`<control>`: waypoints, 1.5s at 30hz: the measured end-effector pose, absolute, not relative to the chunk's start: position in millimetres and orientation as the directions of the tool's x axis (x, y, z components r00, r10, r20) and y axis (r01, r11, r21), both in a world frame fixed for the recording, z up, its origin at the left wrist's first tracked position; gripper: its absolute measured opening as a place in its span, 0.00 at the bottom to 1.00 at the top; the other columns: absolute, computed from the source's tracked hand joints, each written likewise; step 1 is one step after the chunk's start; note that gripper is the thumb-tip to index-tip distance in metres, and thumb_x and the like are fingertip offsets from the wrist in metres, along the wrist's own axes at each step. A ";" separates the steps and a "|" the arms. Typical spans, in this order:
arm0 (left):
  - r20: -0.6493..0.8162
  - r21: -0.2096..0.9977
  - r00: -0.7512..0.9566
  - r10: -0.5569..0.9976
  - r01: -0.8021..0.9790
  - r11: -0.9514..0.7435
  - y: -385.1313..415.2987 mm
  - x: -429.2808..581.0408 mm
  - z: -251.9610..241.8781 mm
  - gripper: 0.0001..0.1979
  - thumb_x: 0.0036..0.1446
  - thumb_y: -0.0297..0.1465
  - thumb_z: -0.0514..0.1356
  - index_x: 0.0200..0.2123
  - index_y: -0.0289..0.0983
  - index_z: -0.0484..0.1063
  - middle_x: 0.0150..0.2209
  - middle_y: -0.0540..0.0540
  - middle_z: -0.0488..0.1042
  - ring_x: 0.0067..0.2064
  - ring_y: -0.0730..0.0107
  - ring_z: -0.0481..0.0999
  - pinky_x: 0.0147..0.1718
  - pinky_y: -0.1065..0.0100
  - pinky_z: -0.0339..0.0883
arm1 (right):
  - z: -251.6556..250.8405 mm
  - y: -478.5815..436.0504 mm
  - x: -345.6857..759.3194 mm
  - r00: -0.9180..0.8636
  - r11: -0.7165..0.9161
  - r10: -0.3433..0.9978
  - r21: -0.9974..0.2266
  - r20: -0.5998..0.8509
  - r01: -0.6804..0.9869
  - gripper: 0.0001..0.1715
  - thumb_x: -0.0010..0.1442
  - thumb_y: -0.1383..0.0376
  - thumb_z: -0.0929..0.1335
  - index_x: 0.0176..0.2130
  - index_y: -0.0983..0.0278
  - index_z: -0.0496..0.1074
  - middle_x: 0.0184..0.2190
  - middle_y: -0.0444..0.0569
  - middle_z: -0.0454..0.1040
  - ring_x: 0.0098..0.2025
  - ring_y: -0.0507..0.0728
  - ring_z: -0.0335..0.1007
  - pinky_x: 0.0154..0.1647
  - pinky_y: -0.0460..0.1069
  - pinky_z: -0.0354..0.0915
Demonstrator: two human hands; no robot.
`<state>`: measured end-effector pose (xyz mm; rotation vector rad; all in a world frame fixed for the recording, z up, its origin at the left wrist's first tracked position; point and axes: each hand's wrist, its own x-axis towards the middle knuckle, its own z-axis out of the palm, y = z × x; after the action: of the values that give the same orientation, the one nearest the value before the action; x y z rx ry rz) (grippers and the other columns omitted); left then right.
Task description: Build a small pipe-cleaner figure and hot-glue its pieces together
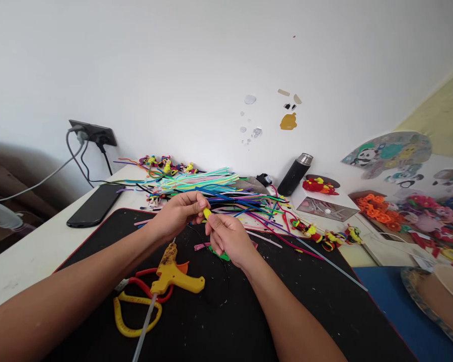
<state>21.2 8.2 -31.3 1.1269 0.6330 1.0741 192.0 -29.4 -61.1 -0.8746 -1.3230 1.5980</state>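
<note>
My left hand (187, 211) and my right hand (228, 236) meet over the front of the pipe cleaner pile. Between their pinched fingertips is a small yellow piece (207, 213), apparently rolled pipe cleaner; fingers cover much of it. Below my hands a yellow glue gun (173, 274) lies on the black mat (226, 322), a clear glue stick (145, 327) poking from its back. Scissors (138, 314) with one yellow and one red handle lie partly under the gun. A green piece (219, 253) and a pink piece (201, 246) rest just beneath my right hand.
Many coloured pipe cleaners (211, 183) spread along the wall. Several small pipe cleaner figures (317, 234) lie at right, others (166, 163) at back left. A phone (94, 205) is at left. A black flask (295, 175) leans by a white box (326, 205). Cables hang from a socket (93, 133).
</note>
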 end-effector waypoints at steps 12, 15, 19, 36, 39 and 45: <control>0.037 0.919 0.536 0.843 -0.350 0.182 14.7 15.3 -41.5 0.26 0.50 0.49 0.76 0.40 0.32 0.84 0.25 0.45 0.77 0.25 0.73 0.72 0.25 0.73 0.63 | -57.2 -30.1 191.7 -0.352 -0.112 0.936 -0.963 -0.020 -0.244 0.33 0.58 0.37 0.73 0.26 0.62 0.68 0.09 0.33 0.53 0.10 0.47 0.49 0.13 0.44 0.47; 0.054 0.939 0.572 0.818 -0.308 0.154 12.8 15.9 -40.7 0.25 0.49 0.44 0.78 0.44 0.33 0.83 0.27 0.45 0.79 0.26 0.72 0.73 0.26 0.73 0.63 | -57.4 -30.9 192.0 -0.352 -0.116 0.936 -0.957 -0.015 -0.265 0.31 0.59 0.39 0.73 0.26 0.62 0.68 0.10 0.33 0.53 0.10 0.46 0.49 0.13 0.44 0.47; 0.077 0.962 0.564 0.822 -0.258 0.087 12.6 17.2 -39.3 0.17 0.52 0.39 0.77 0.36 0.33 0.81 0.25 0.45 0.79 0.25 0.72 0.72 0.26 0.72 0.62 | -57.5 -30.6 191.8 -0.360 -0.110 0.933 -0.960 -0.011 -0.257 0.31 0.60 0.40 0.73 0.27 0.62 0.68 0.10 0.32 0.54 0.11 0.46 0.48 0.13 0.44 0.48; 0.073 0.941 0.513 0.855 -0.321 0.112 15.9 19.4 -48.7 0.18 0.52 0.41 0.77 0.35 0.32 0.82 0.25 0.44 0.79 0.24 0.73 0.73 0.24 0.74 0.65 | -57.4 -28.8 192.9 -0.346 -0.098 0.938 -0.967 -0.012 -0.233 0.32 0.59 0.38 0.73 0.26 0.62 0.68 0.09 0.32 0.53 0.10 0.46 0.47 0.13 0.44 0.46; 0.088 0.920 0.491 0.867 -0.373 0.118 17.4 17.2 -46.5 0.18 0.53 0.41 0.77 0.38 0.33 0.81 0.26 0.46 0.79 0.25 0.73 0.75 0.24 0.74 0.67 | -55.8 -29.1 193.4 -0.340 -0.102 0.940 -0.968 -0.018 -0.230 0.32 0.59 0.38 0.73 0.27 0.62 0.68 0.09 0.32 0.53 0.10 0.46 0.48 0.13 0.44 0.46; 0.114 0.928 0.465 0.878 -0.365 0.073 18.3 14.6 -45.8 0.17 0.53 0.40 0.76 0.30 0.34 0.76 0.23 0.48 0.78 0.23 0.74 0.74 0.23 0.75 0.67 | -54.9 -31.0 192.9 -0.356 -0.118 0.934 -0.966 -0.030 -0.229 0.33 0.58 0.37 0.73 0.27 0.62 0.69 0.09 0.33 0.53 0.10 0.46 0.50 0.13 0.43 0.47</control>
<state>14.6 18.3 -45.8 1.1406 0.5633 1.0107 192.9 -31.0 -54.9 -0.8829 -1.2298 1.6322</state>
